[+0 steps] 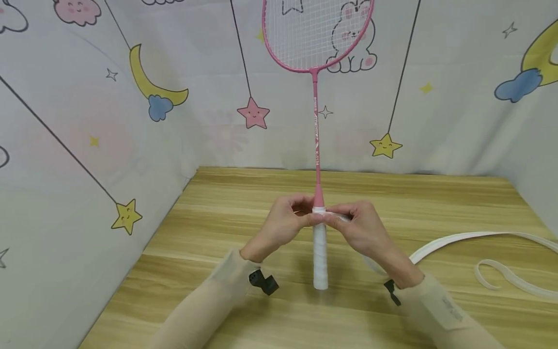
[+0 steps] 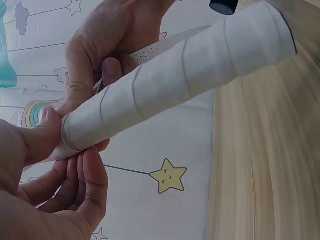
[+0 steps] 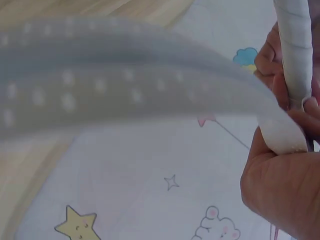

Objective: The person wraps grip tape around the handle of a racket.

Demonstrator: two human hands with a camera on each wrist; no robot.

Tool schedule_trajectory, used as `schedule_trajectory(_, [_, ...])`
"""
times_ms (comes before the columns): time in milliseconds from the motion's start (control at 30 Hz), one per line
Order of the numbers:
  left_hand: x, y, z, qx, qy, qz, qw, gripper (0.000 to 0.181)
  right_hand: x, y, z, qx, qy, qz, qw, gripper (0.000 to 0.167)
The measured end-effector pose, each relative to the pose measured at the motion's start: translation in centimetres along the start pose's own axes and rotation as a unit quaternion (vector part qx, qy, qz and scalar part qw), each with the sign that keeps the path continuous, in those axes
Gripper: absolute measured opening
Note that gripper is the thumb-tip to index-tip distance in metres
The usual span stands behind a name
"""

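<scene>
Both hands (image 1: 281, 222) (image 1: 365, 231) pinch close together (thumbs (image 1: 309, 220) just beside each other), forearms (image 1: 205, 305) angled inward.

Desk (image 1: 244, 194): smooth wood-grain. Strip (image 1: 475, 234) toward right edge: matt, perforated. Handle wrap (image 1: 320, 254): matt, ridged seams. Racket shaft (image 1: 317, 135): smooth. Backdrop (image 1: 209, 63) beyond far edge: creased cloth.

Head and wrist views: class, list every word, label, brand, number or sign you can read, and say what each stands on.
No text can be read with certainty.
Pink racket's shaft: white lettering, too small to read.
Pale band on the right forearm: faint grey marking, too blurred to read.
Wrist views: no lettering visible.
</scene>
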State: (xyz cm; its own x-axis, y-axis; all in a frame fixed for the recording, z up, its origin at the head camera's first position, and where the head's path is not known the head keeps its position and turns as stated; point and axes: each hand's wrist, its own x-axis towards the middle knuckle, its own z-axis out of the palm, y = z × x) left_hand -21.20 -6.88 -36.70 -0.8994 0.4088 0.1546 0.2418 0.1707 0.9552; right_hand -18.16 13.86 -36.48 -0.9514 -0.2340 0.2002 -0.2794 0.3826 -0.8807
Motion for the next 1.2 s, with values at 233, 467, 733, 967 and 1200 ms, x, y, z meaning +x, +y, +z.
schedule_trajectory(233, [-0.2,-0.3,-0.2,0.008,-0.017,0.009,0.9998,0.027,-0.1,-0.4,-0.7,-0.038,-0.018,0.007,0.9991,0.015])
schedule_trajectory(467, [-0.2,-0.5,-0.7,0.006,-0.039,0.011,0.9992,0.025,-0.1,-0.6,-0.8,-0.040,-0.016,-0.006,0.9990,0.010])
schedule_trajectory(733, [-0.2,-0.3,-1.0,-0.015,-0.070,0.010,0.9974,0.026,0.2,-0.6,-1.0,-0.019,-0.028,0.018,0.9993,0.010])
schedule_trajectory(967, [0.0,-0.4,-1.2,-0.051,-0.099,0.023,0.9935,0.025,0.5,0.0,-1.5,0.027,-0.053,0.042,0.9973,0.019])
schedule_trajectory(1200, [0.0,0.0,-1.3,-0.062,-0.128,0.031,0.9894,0.022,0.7,0.7,-1.9,0.111,-0.132,0.048,0.9839,0.031])
